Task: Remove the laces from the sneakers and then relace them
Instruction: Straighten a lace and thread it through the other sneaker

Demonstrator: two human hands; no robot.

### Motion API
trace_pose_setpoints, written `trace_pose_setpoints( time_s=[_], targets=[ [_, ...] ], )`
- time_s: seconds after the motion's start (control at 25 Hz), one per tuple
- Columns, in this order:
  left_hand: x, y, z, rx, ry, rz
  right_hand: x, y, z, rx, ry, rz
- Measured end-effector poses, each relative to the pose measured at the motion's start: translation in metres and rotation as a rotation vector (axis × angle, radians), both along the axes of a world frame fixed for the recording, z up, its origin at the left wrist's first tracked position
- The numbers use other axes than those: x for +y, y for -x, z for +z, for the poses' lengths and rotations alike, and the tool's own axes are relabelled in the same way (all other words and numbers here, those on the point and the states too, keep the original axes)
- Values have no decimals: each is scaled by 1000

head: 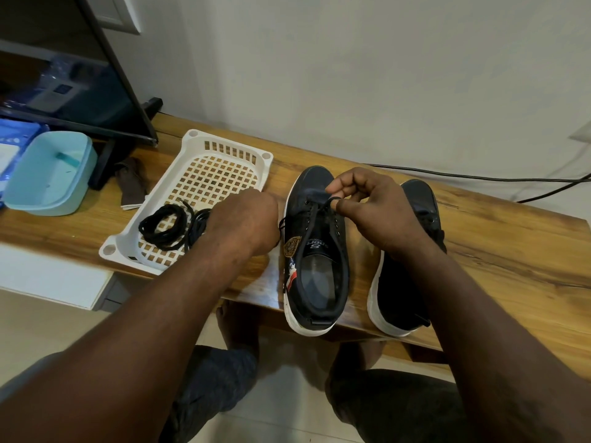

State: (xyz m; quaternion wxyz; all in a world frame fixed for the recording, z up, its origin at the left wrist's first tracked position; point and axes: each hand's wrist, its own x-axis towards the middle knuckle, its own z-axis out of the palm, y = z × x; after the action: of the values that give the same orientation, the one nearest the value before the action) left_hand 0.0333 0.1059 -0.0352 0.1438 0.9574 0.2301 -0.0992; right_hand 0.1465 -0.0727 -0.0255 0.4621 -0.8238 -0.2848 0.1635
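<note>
Lace is thin and floppy, so grab it near the stiff tip. Right hand pinches it over the sneaker sitting between both hands. Left hand has its fingers hidden, so I can't tell.

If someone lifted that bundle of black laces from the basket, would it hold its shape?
Probably not: the black laces lie in loose coils, so they would likely droop and unwind. Thin cord like this is probably very light.
</note>
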Motion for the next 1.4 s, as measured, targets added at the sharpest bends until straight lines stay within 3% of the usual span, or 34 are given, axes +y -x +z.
trace_pose_setpoints(
  time_s=[0.12, 0.2, 0.44, 0.52, 0.6, 0.68, 0.84, 0.96, 1.2, 1.4],
  targets=[
    [-1, -4, 5, -161, 275, -48, 0, 0, 1, -24, 12, -4],
    [-5, -6, 6, -226, 330, -69, -1, 0, 1, -39, 24, -3],
    [-5, -6, -6, -254, 242, -55, -1, 0, 1, -69, 33, -1],
    [-4, -4, -7, -169, 75, -38, 0, 0, -1, -73, 39, 2],
    [-2, -1, -6, -71, 27, -40, 0, -1, -3, -88, 62, 11],
    [1, 0, -4, -70, 100, -27, -1, -2, -5, -104, 90, 16],
    [-1, -4, 3, -282, 398, -20, -4, -8, -6, -106, 94, -88],
    [-10, -8, 0, -314, 497, -13, -7, -10, 0, -57, 95, -129],
    [-10, -11, -8, -234, 349, -5, -1, 9, 12, 103, 309, 101],
    [-5, -11, -9, -84, 333, 47, -2, 10, 15, 304, 286, 85]
  ],
)
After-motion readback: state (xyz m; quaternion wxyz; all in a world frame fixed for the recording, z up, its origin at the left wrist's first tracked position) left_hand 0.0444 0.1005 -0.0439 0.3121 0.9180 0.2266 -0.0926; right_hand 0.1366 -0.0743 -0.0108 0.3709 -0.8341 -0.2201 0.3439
